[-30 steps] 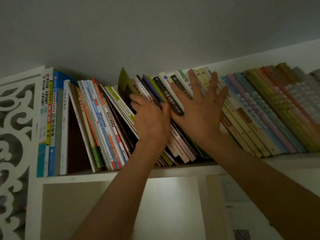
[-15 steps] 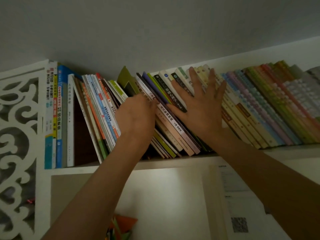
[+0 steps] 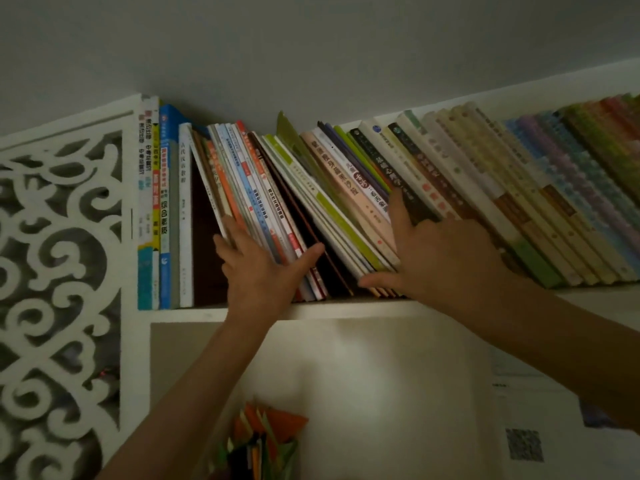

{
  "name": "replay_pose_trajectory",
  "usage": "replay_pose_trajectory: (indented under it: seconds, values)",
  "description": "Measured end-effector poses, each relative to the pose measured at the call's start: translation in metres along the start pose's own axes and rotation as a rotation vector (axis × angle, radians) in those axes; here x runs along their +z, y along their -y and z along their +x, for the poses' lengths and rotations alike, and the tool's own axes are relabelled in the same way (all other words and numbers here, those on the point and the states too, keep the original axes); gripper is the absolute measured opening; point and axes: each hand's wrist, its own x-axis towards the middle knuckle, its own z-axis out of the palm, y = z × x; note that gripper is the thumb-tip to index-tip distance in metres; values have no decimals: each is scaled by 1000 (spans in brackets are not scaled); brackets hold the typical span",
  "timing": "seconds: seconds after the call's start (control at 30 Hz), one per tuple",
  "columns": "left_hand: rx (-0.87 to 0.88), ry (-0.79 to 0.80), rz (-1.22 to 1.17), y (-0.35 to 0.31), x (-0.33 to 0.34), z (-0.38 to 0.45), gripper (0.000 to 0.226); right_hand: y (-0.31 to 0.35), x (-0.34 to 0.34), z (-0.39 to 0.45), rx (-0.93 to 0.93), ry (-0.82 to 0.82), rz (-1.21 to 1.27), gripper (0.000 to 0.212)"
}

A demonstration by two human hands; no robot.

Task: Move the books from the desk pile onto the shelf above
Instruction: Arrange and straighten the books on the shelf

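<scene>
The books (image 3: 346, 202) are standing in 1 long row on the shelf (image 3: 346, 311), spines facing out, their long axes leaning with tops tipped to the left. The left hand (image 3: 258, 271) is pressing against the leaning thin volumes (image 3: 249, 202) near the left of the row, fingers straight at their lower spines, thumb spread to the right. The right hand (image 3: 440, 254) is lying flat on the spines further right, fingers splayed; neither hand is gripping anything. A dark gap (image 3: 204, 237) is lying just left of the left hand, beside 4 or so upright books (image 3: 162, 209), so that hand is nearer the slack. Compared with 1 second ago, the left hand is lower and further left, and the hands are now apart rather than touching.
</scene>
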Motion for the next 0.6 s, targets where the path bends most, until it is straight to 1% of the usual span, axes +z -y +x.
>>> replay_pose_trajectory:
  seconds: [0.07, 0.17, 0.23, 0.3, 0.37, 0.5, 0.6]
  values:
    - [16, -4, 18, 2, 2, 3, 134, 8, 4, 5, 43, -24, -1, 121]
    - [80, -17, 70, 11, 5, 3, 123, 15, 11, 7, 100, -113, -33, 117]
    - [101, -11, 98, 13, 6, 5, 116, 23, 12, 6, 147, -84, -32, 107]
    - [77, 9, 105, 9, 9, 11, 117, 30, 14, 7, 204, -32, 11, 100]
    - [48, 26, 111, 3, 10, 17, 120, 39, 11, 9, 251, -42, -5, 100]
    - [88, 55, 144, 11, -1, 31, 120, 72, 8, 21, 274, -96, 186, 98]
    - [162, 34, 195, 33, -26, 46, 117, 106, 15, 44, 259, -68, 349, 93]
